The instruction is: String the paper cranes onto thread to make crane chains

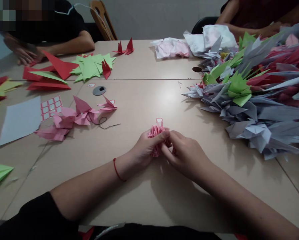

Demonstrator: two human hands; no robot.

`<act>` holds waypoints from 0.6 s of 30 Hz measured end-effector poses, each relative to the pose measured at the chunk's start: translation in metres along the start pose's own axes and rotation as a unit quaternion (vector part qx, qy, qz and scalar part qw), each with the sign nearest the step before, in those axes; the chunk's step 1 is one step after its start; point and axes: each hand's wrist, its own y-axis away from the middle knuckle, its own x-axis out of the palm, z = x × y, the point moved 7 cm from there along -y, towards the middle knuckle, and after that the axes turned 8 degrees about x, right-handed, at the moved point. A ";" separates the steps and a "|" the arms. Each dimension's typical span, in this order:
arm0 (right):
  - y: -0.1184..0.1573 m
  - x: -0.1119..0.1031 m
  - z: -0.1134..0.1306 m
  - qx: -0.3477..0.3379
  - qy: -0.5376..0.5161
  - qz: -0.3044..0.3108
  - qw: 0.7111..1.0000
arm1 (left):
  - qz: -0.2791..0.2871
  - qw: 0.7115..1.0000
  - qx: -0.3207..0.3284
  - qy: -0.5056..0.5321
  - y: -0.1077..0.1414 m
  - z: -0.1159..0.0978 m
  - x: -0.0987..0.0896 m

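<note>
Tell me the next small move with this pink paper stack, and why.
Probably squeeze the pink stack square between the left hand and right hand. Its folded layers look loose and uneven, and both hands are on it from either side, so evening it up seems the simplest move.

- a heap of grey, green and red paper cranes (249, 96)
- pink cranes (84, 111) beside black thread (109, 124)
- a grey ring (99, 90)
- a grey sheet (20, 121) beside a label sheet (51, 107)
- green paper (89, 67)
- red cranes (129, 47)
- a co-worker's hand (23, 53)
- a wooden chair (102, 20)
</note>
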 end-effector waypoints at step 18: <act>0.000 -0.029 -0.029 0.076 -0.293 0.137 0.943 | -0.012 0.993 0.030 -0.110 -0.009 -0.014 -0.016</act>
